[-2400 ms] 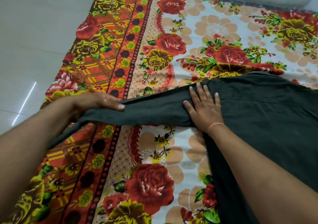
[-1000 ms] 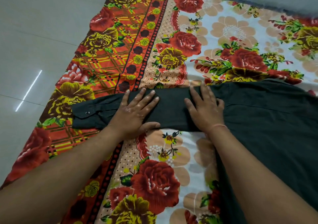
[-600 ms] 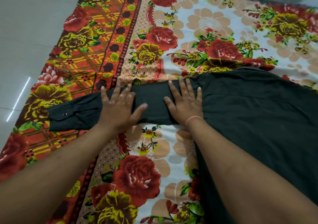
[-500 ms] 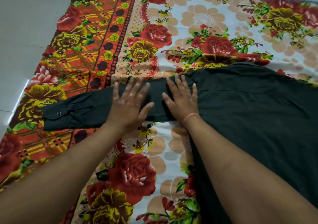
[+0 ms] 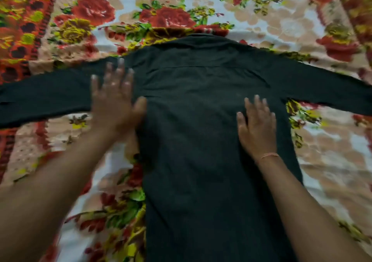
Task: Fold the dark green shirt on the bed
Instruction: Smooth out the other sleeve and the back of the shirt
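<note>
On the bed's floral red-and-yellow cotton sheet (image 5: 291, 26), the dark green long-sleeved shirt (image 5: 201, 141) lies face-down with sleeves spread, so keep your left hand (image 5: 114, 105) and right hand (image 5: 257, 125) flat, grip open, smoothing outward from the middle before folding.

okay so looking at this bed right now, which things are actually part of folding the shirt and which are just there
Part of the job:
- dark green shirt, spread flat with both sleeves out
- left hand, flat by the left shoulder
- right hand, flat on the shirt body

Just there:
- floral bedsheet, under the shirt
- pink thread band on the right wrist
</note>
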